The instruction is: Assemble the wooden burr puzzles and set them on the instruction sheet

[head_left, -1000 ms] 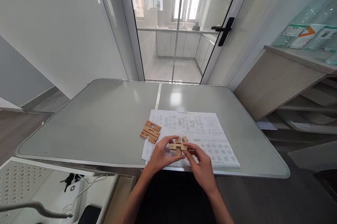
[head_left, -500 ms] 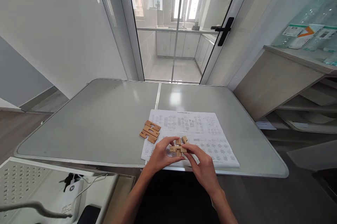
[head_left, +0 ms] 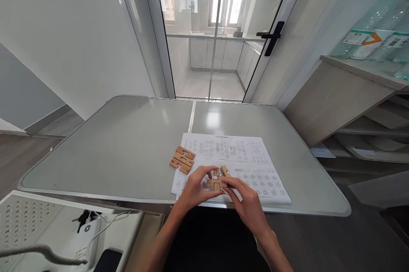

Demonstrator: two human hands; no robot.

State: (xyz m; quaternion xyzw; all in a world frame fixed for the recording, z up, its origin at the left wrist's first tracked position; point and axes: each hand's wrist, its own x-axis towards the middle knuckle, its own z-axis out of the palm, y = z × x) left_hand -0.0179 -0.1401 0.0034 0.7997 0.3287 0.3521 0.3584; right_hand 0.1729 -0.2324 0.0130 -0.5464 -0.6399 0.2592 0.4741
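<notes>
The crossed wooden puzzle assembly (head_left: 216, 183) sits just above the near edge of the instruction sheet (head_left: 236, 157), held between both hands. The left hand (head_left: 195, 190) is closed on its left side, thumb and fingers pinching the notched pieces. The right hand (head_left: 246, 204) is closed on its right side, fingertips pressed against the end of the horizontal piece. A single loose wooden piece (head_left: 224, 170) lies on the sheet just behind the assembly. A stack of flat notched wooden pieces (head_left: 182, 160) rests at the left edge of the sheet, partly on the grey table (head_left: 128, 144). A glass door (head_left: 217, 29) stands beyond the far table edge, and a wooden shelf unit (head_left: 351, 97) stands to the right.
</notes>
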